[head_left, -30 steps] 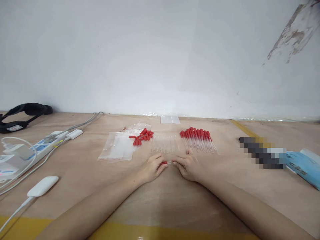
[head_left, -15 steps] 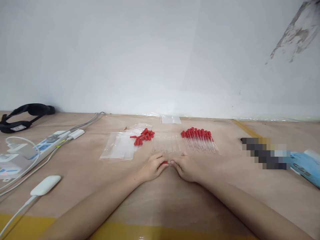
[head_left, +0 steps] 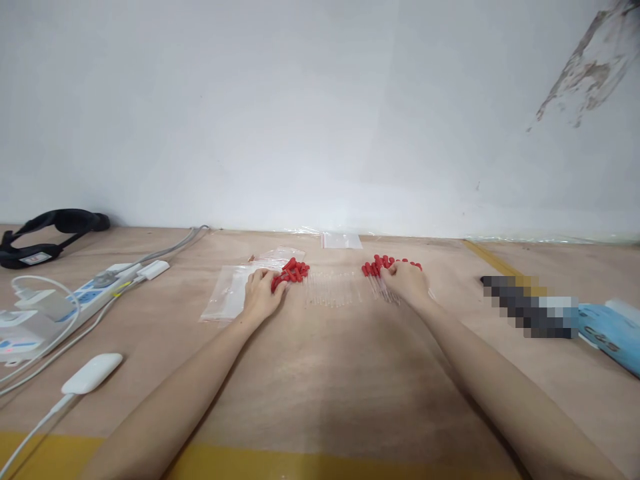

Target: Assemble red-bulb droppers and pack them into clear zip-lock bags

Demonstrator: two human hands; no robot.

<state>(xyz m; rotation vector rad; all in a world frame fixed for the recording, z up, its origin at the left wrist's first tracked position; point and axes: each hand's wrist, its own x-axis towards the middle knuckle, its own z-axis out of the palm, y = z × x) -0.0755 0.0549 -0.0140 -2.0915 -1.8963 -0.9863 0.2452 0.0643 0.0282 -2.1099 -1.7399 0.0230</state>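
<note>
My left hand (head_left: 263, 294) is at the pile of red rubber bulbs (head_left: 296, 270), its fingers closed around a bulb at the pile's near left side. My right hand (head_left: 407, 283) is over the row of glass droppers with red bulbs (head_left: 373, 270), fingers pinched together on a dropper mostly hidden by the hand. It covers the middle and right of that row. Between the hands lies a row of bare clear glass tubes (head_left: 333, 289), side by side on the table.
Clear plastic bags (head_left: 223, 297) lie under and left of the bulbs; a small bag (head_left: 342, 241) is by the wall. On the left are a power strip (head_left: 90, 293), a white corded device (head_left: 93, 373) and a black strap (head_left: 55, 220). A blue packet (head_left: 613, 337) lies right.
My hands were together at the middle, on a red-bulbed dropper. They have parted: the left moved to the loose bulbs, the right to the row of droppers.
</note>
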